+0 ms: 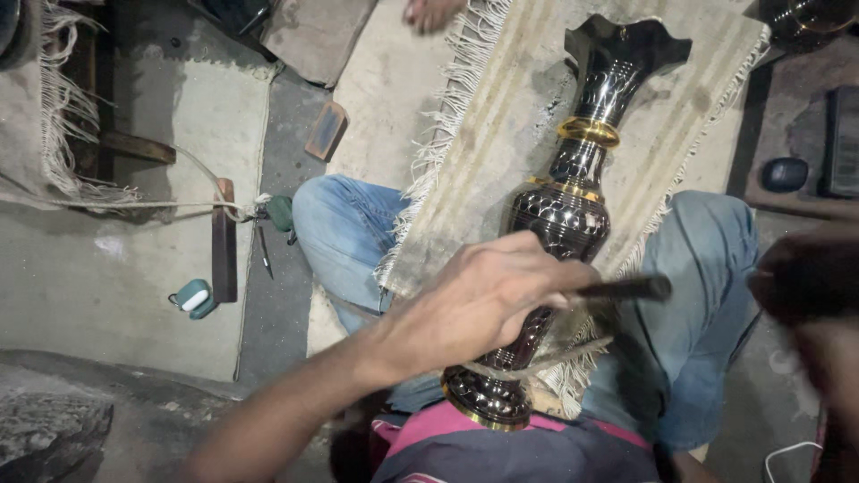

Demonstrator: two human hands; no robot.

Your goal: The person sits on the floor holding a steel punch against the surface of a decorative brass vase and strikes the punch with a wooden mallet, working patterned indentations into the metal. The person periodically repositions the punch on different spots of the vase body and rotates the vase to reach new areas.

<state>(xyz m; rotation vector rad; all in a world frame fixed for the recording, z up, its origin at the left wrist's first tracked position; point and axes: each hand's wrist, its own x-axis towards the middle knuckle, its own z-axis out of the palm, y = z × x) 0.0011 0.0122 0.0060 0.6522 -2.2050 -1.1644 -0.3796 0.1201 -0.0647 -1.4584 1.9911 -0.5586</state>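
Dark, glossy metal with gold bands makes up the tall engraved vase (565, 219) that lies tilted across the person's lap, its round foot toward the body at the bottom of the view and its flared, scalloped mouth pointing up and away over a pale fringed woven mat (501, 116). Both knees, in blue jeans (344, 237), spread to either side of the vase, and the mat is draped between them under it. The left hand (488, 300) reaches in from the lower left and rests over the vase's lower body, fingers curled together and clamped on a thin dark rod-shaped tool (626, 288) whose blunt end sticks out to the right, just beside the vase's belly. The right hand (810, 277) shows only as a dark blur at the right edge, well apart from the vase; I cannot tell whether its fingers are apart or closed, or whether they hold anything. On the grey floor to the left lie a narrow brown wooden bar (224, 241), a small teal earbud case (193, 298), and a thin metal pointed tool (265, 250). A small rectangular block (326, 131) sits further up near the mat's edge.
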